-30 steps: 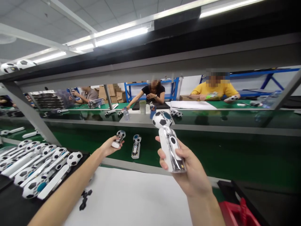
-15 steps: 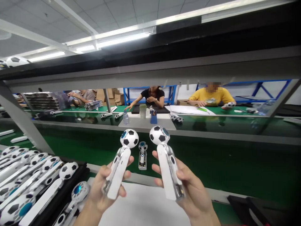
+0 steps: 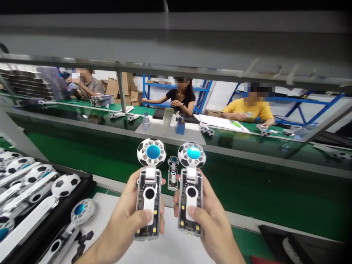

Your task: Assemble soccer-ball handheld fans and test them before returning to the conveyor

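Two football-patterned hand fans are held upright and side by side on the near side of the green conveyor belt [image 3: 261, 190], their clear fronts and blue hubs turned toward the camera. The left fan [image 3: 150, 183] is clasped in the left hand [image 3: 125, 223]: the thumb is pressed on the white strip of its handle and the other fingers are curled round the back. The right fan [image 3: 191, 179] is gripped the same way in the right hand [image 3: 213, 223]. Lifting and turning both fans face-on is judged done, and an inspection or button press seems to be under way. Whether the blades spin cannot be told. A third fan [image 3: 173, 176] lies on the near edge of the belt and is seen between the two held ones, touched by neither hand. More fans [image 3: 41, 183] are laid in a black tray [image 3: 85, 185] on the near side of the belt, at its left, and these are judged to be left to handle.
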Demonstrator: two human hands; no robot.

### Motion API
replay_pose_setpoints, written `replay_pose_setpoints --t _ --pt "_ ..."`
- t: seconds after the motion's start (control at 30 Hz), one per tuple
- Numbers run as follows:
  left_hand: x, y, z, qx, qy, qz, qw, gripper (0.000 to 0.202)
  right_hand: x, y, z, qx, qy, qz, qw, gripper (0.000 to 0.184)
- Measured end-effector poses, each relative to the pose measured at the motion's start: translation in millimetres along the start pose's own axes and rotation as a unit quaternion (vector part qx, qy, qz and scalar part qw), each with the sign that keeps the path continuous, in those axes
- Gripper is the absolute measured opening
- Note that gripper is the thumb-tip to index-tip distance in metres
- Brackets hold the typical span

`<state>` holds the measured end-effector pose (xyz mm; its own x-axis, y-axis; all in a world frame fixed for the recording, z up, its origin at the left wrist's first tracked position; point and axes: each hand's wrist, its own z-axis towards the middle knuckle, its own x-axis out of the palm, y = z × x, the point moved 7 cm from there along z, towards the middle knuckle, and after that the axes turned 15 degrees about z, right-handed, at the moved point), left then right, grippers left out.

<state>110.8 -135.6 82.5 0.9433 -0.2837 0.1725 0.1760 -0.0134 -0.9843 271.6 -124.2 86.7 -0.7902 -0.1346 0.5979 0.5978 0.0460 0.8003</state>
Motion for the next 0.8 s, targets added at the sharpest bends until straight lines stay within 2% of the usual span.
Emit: replay_pose_setpoints --t 0.23,0.43,0.57,0.8 --pt "2.9 0.8 0.4 -0.002 0.009 -0.024 1.000 0.067 1.5 -8.2 0.3 0.033 0.020 -0.018 0.999 0.082" --pt "8.4 -2.7 1.0 0.027 0.055 -0.047 0.997 0.064 1.9 -5.9 -2.6 0.039 0.024 -0.014 0.999 0.091" --pt "6.6 -2.8 1.7 0.035 0.039 -0.050 0.997 0.066 3.1 -5.7 -2.9 0.036 0.042 -0.023 0.998 0.094" --pt "7.4 -0.5 0.2 0.010 0.036 -0.045 0.998 0.056 0.9 -8.2 -1.9 0.025 0.051 0.004 0.998 0.086"
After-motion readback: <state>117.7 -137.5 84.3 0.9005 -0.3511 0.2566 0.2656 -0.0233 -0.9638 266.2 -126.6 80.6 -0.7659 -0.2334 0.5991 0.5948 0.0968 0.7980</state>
